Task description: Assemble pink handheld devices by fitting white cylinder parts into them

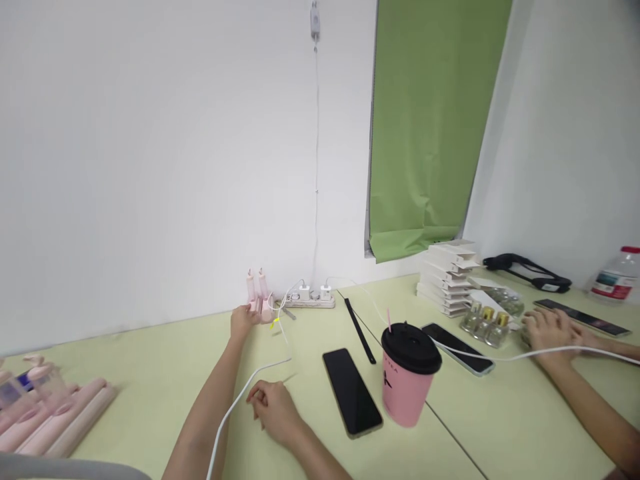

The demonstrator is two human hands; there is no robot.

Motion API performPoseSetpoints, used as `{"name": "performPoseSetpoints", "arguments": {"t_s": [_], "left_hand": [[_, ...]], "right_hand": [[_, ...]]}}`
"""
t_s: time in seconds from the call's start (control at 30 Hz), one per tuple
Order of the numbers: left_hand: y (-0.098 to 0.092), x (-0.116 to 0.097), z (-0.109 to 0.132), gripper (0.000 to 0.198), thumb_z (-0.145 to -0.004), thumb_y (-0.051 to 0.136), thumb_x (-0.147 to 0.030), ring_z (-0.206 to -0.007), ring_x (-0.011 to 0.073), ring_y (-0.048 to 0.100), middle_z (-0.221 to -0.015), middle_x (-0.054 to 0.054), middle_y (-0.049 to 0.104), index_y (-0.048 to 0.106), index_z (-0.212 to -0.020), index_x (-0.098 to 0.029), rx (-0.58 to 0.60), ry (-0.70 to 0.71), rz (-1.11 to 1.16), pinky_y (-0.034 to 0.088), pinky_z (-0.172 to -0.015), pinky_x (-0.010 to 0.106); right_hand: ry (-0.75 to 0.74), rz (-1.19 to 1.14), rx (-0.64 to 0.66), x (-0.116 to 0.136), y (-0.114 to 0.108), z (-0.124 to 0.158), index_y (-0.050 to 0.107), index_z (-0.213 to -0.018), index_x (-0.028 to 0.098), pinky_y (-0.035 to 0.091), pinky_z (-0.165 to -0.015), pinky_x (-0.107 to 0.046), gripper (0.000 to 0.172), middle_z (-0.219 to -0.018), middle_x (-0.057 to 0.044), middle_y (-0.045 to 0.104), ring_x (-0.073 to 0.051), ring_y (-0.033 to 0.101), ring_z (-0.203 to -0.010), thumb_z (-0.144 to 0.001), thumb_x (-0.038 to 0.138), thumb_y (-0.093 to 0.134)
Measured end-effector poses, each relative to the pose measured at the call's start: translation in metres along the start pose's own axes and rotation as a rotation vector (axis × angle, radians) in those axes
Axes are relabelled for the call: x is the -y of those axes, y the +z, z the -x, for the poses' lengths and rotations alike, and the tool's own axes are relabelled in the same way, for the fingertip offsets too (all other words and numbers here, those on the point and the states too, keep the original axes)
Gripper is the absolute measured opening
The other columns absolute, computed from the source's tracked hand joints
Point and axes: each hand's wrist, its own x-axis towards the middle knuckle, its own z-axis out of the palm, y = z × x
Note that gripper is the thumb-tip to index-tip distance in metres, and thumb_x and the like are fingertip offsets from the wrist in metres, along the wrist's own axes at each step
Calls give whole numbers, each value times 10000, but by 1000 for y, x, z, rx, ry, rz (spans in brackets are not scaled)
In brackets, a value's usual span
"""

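My left hand (242,321) reaches to the wall side of the table. Its fingers close on slim pale pink tubes (259,305) with clear upper parts; the fingertips are partly hidden. Nearer to me, my right hand (275,409) rests over the tabletop with loosely curled fingers and nothing visible in them. A white cable (250,377) runs between the two hands and over my left forearm. Just right of the tubes lies a white power strip (310,302) with chargers plugged in. A black phone (352,392) lies right of my right hand.
A pink cup (407,393) with black lid stands near a black strip (360,331) and another phone (460,348). White boxes (445,280) are stacked beside glass bottles (484,323). Another person's hands (553,337) are at right. More pink tubes (55,413) lie at left.
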Motion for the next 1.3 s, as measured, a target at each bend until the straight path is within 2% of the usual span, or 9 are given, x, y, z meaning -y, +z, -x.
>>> {"name": "performPoseSetpoints", "arguments": {"t_s": [0.2,0.33,0.53,0.63,0.73,0.87,1.13,1.2,1.3], "left_hand": [[1,7,2,385,-764,508,-279,-1020,232,566,-1057,152,625,589,-1096,-102,-29,44,-13,409,-851,300],[-16,5,23,520,-771,530,-326,-1202,288,420,-1305,206,435,469,-1241,-114,-139,74,-112,313,-981,448],[-119,48,102,468,-827,422,-240,-1324,292,191,-1431,149,241,391,-1290,-182,-557,15,-400,92,-1047,555],[-176,90,151,493,-827,420,-275,-1275,313,256,-1400,146,282,357,-1306,-179,-745,-225,-433,209,-1007,529],[-206,127,189,547,-798,473,-381,-1151,364,377,-1252,196,425,395,-1265,-106,-722,-471,-470,326,-902,513],[-206,151,212,449,-777,501,-311,-1143,384,392,-1119,220,517,496,-1148,-57,-389,-488,-566,337,-885,516],[-183,140,239,392,-797,369,-114,-1023,258,538,-1021,121,590,513,-1160,-142,-508,-311,-346,423,-846,410],[-180,130,246,370,-799,393,-125,-1099,268,494,-1109,109,578,569,-1116,-194,-438,-155,-309,400,-894,432],[-176,110,255,319,-799,442,-166,-1137,247,465,-1190,62,563,640,-1022,-280,-231,163,-214,370,-954,417]], "right_hand": [[11,1,1,3,-2,-2,616,-839,169,345,-397,-153,209,-579,34,543,-49,434,-389,-769,129,423],[11,10,15,7,-4,-3,610,-844,167,337,-405,-145,203,-576,39,541,-42,434,-397,-761,121,431],[-33,-41,34,9,-5,-5,591,-851,175,343,-389,-159,160,-559,48,525,-53,422,-391,-788,242,460],[-53,-58,37,10,-6,-7,588,-815,170,351,-377,-169,169,-543,48,509,-62,424,-392,-765,290,480],[-43,-86,48,14,-8,-7,579,-798,164,386,-398,-187,204,-554,42,521,-67,438,-396,-753,337,479],[-28,-78,40,18,-9,-6,572,-791,160,395,-424,-199,220,-555,39,520,-74,449,-410,-740,352,478],[-198,276,26,40,-11,15,612,-847,171,442,-580,-259,259,-660,-13,621,-127,540,-555,-827,301,389],[-393,446,-68,55,-11,26,618,-913,196,445,-743,-304,235,-860,-48,650,-160,584,-771,-832,263,407],[-670,635,-126,68,-5,34,556,-1129,221,307,-982,-380,347,-1230,-94,522,-224,425,-1173,-786,264,523]]}}
